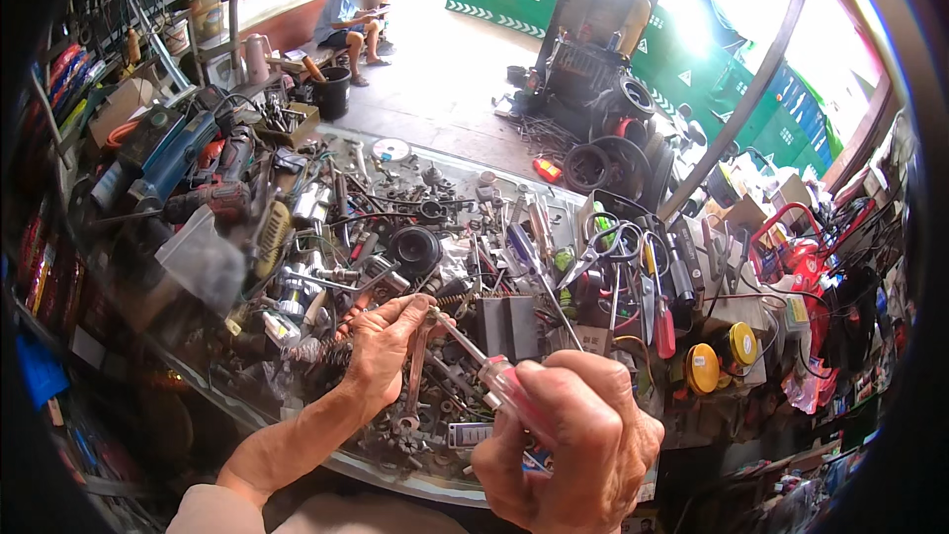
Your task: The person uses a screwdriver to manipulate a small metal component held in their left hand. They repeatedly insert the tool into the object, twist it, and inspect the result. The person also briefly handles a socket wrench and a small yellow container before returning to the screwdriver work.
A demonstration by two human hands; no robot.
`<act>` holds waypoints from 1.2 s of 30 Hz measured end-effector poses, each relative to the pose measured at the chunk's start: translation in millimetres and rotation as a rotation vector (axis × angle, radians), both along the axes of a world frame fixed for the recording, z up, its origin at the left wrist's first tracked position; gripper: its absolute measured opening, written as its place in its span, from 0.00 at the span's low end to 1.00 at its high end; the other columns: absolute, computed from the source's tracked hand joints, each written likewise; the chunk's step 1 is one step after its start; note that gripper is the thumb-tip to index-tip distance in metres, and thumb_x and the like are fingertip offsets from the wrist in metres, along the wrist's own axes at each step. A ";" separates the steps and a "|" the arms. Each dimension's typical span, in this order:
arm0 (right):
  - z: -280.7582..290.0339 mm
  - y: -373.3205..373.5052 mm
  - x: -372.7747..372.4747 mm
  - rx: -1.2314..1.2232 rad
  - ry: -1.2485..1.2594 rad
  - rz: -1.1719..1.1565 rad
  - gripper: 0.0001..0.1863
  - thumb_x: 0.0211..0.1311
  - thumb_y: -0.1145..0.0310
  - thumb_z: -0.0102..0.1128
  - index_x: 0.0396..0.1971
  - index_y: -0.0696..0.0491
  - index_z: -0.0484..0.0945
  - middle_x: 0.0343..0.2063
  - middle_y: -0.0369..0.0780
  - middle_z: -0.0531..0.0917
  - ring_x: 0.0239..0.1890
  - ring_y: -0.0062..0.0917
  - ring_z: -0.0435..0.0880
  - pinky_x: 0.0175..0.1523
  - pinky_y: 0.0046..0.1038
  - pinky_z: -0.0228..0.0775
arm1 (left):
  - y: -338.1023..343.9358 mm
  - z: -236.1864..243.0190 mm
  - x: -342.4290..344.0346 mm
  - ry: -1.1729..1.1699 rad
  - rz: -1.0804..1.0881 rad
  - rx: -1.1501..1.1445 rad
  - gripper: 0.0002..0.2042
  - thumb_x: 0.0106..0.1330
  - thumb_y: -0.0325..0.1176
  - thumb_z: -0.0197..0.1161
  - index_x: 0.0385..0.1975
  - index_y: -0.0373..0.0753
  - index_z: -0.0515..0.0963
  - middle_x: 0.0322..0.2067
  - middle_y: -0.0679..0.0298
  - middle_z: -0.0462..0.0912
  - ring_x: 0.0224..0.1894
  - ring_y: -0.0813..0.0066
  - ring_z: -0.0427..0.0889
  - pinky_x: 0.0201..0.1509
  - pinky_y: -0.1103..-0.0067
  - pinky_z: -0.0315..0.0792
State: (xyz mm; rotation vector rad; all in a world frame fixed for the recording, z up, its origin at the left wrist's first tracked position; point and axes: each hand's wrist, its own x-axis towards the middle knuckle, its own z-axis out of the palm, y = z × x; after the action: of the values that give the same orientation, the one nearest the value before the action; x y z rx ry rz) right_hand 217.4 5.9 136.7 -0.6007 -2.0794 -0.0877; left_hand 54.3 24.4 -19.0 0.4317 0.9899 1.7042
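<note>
In my right hand (583, 435) is a screwdriver (507, 391) with a clear and red handle, its shaft slanting up and left. The shaft's tip meets a small metal part (432, 314), which my left hand (386, 341) pinches between thumb and fingers. I cannot make out the part's exact kind. Just below those fingers a wrench (416, 376) points downward; whether the left hand also holds it, I cannot tell. Beyond them lie a thin coil spring (457, 299) and a dark grey block (506, 326) on the cluttered bench. A larger coil spring (314, 348) lies left of my left hand.
Loose metal parts cover the bench. Power drills (210, 200) are heaped at left. Scissors (605, 252) and a red-handled screwdriver (664, 331) stand at right, near yellow-lidded jars (703, 368). A person (351, 25) sits beyond, near a black bucket (333, 94).
</note>
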 end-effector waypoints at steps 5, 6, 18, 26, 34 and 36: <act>5.9 1.1 0.5 0.064 0.020 -0.016 0.15 0.48 0.71 0.66 0.37 0.57 0.73 0.25 0.41 0.79 0.23 0.30 0.80 0.24 0.25 0.71 | 1.1 -2.4 -0.8 0.074 0.037 0.022 0.07 0.64 0.31 0.56 0.34 0.33 0.77 0.28 0.58 0.82 0.31 0.71 0.82 0.37 0.79 0.77; 3.4 3.4 3.3 0.093 0.036 0.001 0.15 0.49 0.72 0.66 0.37 0.56 0.74 0.25 0.41 0.80 0.24 0.31 0.80 0.24 0.26 0.71 | 1.0 -1.6 -0.7 0.086 0.044 0.033 0.07 0.64 0.31 0.56 0.34 0.33 0.77 0.28 0.58 0.82 0.31 0.71 0.82 0.37 0.79 0.77; -3.1 10.2 3.0 0.116 0.027 0.030 0.16 0.50 0.71 0.66 0.38 0.59 0.73 0.22 0.41 0.81 0.23 0.29 0.81 0.26 0.25 0.72 | 1.0 -2.9 -6.2 0.009 0.049 0.056 0.08 0.65 0.29 0.54 0.34 0.31 0.77 0.28 0.57 0.81 0.32 0.68 0.82 0.41 0.75 0.77; -8.2 6.5 2.3 0.010 0.062 0.055 0.17 0.48 0.77 0.65 0.39 0.60 0.71 0.25 0.44 0.82 0.27 0.33 0.82 0.33 0.26 0.73 | 0.5 2.4 -8.1 0.038 0.073 0.090 0.08 0.65 0.29 0.54 0.34 0.31 0.77 0.28 0.59 0.81 0.31 0.70 0.82 0.41 0.76 0.77; 0.1 2.7 -0.4 -0.007 0.065 0.117 0.13 0.51 0.76 0.62 0.37 0.62 0.72 0.25 0.42 0.83 0.26 0.30 0.83 0.31 0.22 0.74 | 0.1 6.7 -5.2 0.142 0.110 0.097 0.09 0.65 0.29 0.53 0.34 0.30 0.77 0.27 0.60 0.81 0.30 0.73 0.81 0.38 0.80 0.77; -2.2 5.1 -0.8 0.009 0.074 0.138 0.13 0.51 0.77 0.62 0.37 0.62 0.72 0.26 0.43 0.83 0.27 0.31 0.83 0.31 0.23 0.74 | 2.0 4.8 -7.7 0.131 0.108 0.104 0.09 0.65 0.29 0.53 0.34 0.30 0.77 0.27 0.60 0.81 0.30 0.73 0.81 0.38 0.80 0.77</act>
State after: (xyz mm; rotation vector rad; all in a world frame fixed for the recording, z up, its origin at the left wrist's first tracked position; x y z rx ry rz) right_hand 216.6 11.0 134.4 -0.4467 -2.0412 0.0053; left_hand 46.6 26.4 -14.2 0.5720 1.0378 1.8496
